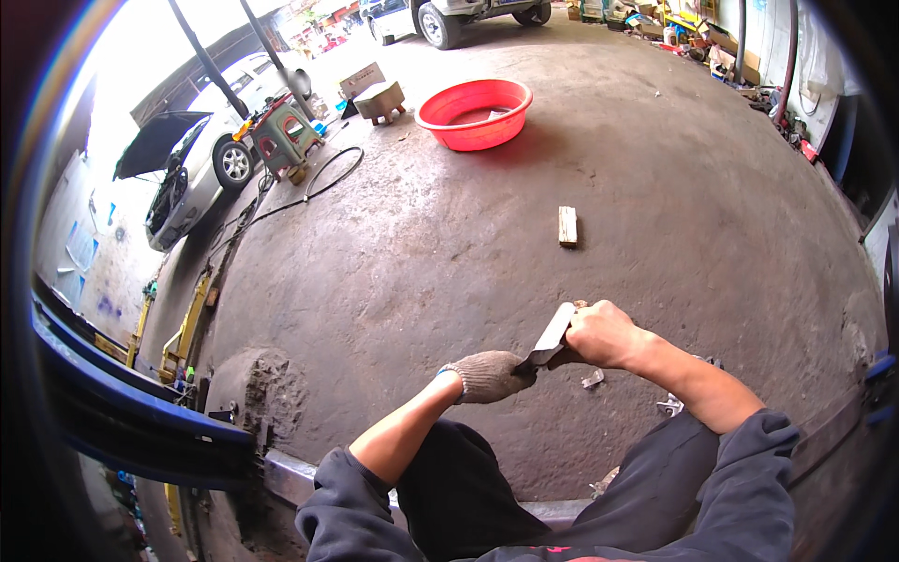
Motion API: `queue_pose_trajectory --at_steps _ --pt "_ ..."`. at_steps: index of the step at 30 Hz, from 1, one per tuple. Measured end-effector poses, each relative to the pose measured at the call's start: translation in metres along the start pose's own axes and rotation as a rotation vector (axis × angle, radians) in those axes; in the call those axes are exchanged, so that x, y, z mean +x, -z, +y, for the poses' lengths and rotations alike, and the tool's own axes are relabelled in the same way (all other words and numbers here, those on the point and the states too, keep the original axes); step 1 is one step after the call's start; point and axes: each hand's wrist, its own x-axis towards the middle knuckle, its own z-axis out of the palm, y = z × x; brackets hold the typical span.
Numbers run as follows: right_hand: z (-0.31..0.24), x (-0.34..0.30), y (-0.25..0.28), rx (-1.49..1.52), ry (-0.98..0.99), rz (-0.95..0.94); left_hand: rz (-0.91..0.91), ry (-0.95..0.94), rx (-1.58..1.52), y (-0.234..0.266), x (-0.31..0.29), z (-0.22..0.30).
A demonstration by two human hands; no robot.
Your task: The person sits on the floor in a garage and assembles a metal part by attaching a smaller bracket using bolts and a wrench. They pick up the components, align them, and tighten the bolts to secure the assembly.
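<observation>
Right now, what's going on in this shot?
A person crouches over a dark, stained concrete floor in a garage. The left hand, in a knit work glove, grips the lower end of a flat grey metal strip; the bare right hand clamps its upper part, possibly with a small tool, too hidden to tell. Small metal scraps lie just beneath. Farther off sit a small wooden block and a red plastic basin. Parked cars stand beyond.
</observation>
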Motion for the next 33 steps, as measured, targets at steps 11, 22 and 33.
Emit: queue_pose_trajectory --at_steps 11,22,33 --pt "0.022 0.024 0.013 0.252 0.164 0.1 0.077 0.051 -0.599 0.019 0.006 0.009" --pt "0.001 0.011 0.01 0.737 -0.13 0.184 0.217 0.048 -0.579 0.024 0.005 0.023" --pt "-0.022 0.02 -0.003 1.477 -0.411 0.275 0.471 0.01 -0.555 0.022 0.008 0.022"
